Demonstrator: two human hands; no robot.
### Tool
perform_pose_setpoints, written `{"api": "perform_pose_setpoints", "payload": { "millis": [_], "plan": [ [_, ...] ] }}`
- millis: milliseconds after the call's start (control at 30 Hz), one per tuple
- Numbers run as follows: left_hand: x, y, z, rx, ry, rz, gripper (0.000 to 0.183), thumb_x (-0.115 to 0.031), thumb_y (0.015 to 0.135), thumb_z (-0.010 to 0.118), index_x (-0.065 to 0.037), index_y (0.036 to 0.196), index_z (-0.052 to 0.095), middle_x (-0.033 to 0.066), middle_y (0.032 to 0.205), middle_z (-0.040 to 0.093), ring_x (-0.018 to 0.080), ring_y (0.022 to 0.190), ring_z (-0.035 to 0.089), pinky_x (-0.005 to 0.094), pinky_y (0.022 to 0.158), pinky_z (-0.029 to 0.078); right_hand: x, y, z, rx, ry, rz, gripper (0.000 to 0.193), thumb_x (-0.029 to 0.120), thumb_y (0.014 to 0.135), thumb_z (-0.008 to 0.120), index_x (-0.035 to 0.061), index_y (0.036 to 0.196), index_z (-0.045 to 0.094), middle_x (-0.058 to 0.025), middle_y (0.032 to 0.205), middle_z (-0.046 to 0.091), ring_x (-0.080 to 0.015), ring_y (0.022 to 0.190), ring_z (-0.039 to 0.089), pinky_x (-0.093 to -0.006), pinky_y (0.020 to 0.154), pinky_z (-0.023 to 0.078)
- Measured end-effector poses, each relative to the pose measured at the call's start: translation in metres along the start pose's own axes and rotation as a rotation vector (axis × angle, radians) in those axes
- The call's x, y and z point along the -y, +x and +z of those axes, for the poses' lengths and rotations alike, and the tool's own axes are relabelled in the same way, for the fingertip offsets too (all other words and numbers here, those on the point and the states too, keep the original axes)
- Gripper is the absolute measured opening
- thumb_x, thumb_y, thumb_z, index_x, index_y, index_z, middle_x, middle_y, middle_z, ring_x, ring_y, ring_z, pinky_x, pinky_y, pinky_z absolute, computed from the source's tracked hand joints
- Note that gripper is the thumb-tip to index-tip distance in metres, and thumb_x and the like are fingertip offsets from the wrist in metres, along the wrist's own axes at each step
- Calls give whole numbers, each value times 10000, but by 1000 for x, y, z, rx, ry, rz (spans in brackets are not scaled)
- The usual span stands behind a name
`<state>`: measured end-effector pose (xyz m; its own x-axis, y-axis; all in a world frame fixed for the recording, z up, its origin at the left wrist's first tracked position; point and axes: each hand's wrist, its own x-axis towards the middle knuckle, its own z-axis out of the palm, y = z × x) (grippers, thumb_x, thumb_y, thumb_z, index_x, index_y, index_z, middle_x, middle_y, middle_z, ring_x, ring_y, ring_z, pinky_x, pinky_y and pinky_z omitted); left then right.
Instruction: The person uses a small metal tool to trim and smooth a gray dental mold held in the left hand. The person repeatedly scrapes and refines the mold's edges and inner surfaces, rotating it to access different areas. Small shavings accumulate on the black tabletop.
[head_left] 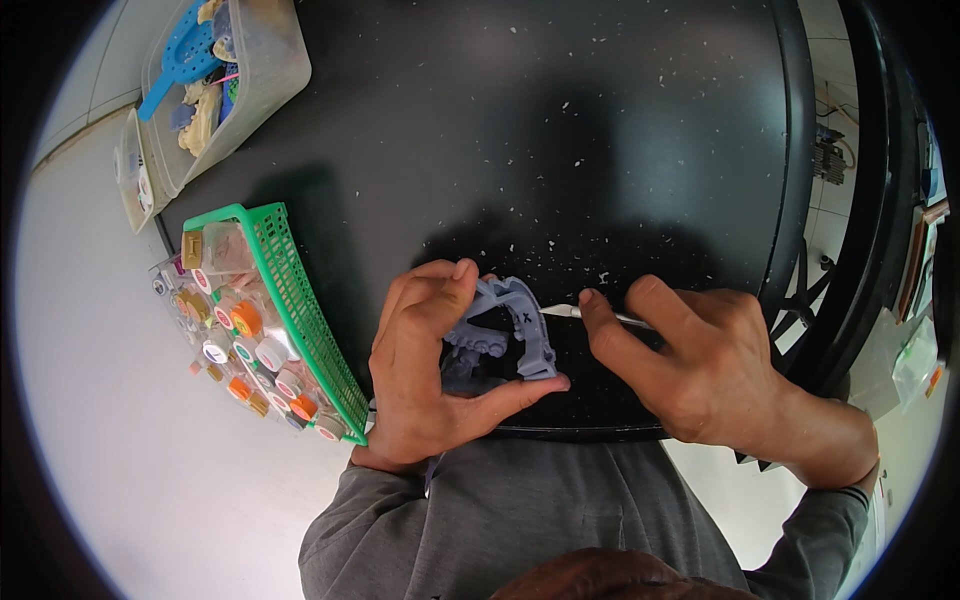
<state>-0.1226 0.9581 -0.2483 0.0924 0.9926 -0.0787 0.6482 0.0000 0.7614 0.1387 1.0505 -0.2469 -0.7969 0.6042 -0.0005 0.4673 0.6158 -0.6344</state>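
Near the front edge of the black table, my left hand (420, 365) grips a grey-blue dental model (536, 345) between thumb and fingers. It is arch-shaped, with tooth forms on its inner side and a small dark mark on top. Part of it is hidden behind the fingers and thumb. From the right, my right hand (695, 365) holds a slim metal scalpel (564, 311) with the index finger stretched along it. The pale blade points left, its tip at or very near the model's right side; whether it touches I cannot tell. Most of the handle is covered by the fingers.
Small pale shavings lie scattered over the black table (430, 120). A green basket (300, 290) of small capped bottles stands left of my left hand. Beyond it, a clear plastic bin (265, 90) holds a blue impression tray (187, 50) and cream-coloured models.
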Motion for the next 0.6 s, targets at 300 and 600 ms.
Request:
{"api": "perform_pose_setpoints", "payload": {
  "millis": [300,600],
  "plan": [
    [4,2,-7,35,4,-40,1224,-429,543,1150,45,1475,515,212,1372,600,307,1265,667,438,1081,564,-1,8,4,-5,-30,13,311,181,831,759,54,1114,783,-34,906,562,-84,490,574,-293,406,425],
    [15,9,-5,57,-84,-17,1224,-347,560,1150,-19,1534,485,213,1371,575,319,1274,642,468,1088,568,-6,10,-3,59,15,39,313,182,833,756,81,1127,795,-35,912,573,-83,471,566,-295,404,416]
  ]
}}
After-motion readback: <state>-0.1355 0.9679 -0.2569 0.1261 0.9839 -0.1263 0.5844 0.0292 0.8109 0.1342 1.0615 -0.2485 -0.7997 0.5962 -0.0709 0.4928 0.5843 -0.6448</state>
